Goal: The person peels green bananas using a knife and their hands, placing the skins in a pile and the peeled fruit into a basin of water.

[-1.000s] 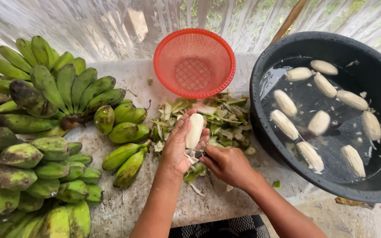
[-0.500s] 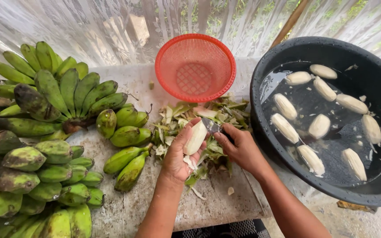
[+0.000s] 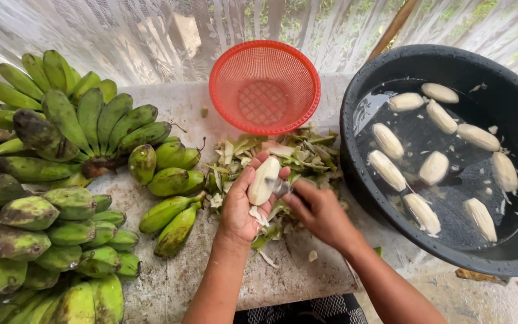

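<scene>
My left hand (image 3: 241, 207) sits at the centre of the frame, fingers curled round a peeled banana (image 3: 263, 180); I hold it from below, its long axis running up the frame and tilted slightly right, tip towards the red basket (image 3: 264, 87). My right hand (image 3: 319, 210) is just to the right of it, closed on a small knife (image 3: 280, 187) whose blade touches the banana's right side near the lower end. So the fruit lies up and to the left of the knife hand, and the left hand is the nearer one, already carrying it.

Beneath both hands is a heap of green peelings (image 3: 298, 150) on the bench (image 3: 169, 282). At the right of the frame stands one black tub (image 3: 391, 66) of water with nine peeled bananas (image 3: 388, 171) floating in it. Unpeeled green bananas (image 3: 61, 120) fill the left side in bunches, too many and too overlapped to count surely, with several loose ones near the peelings.
</scene>
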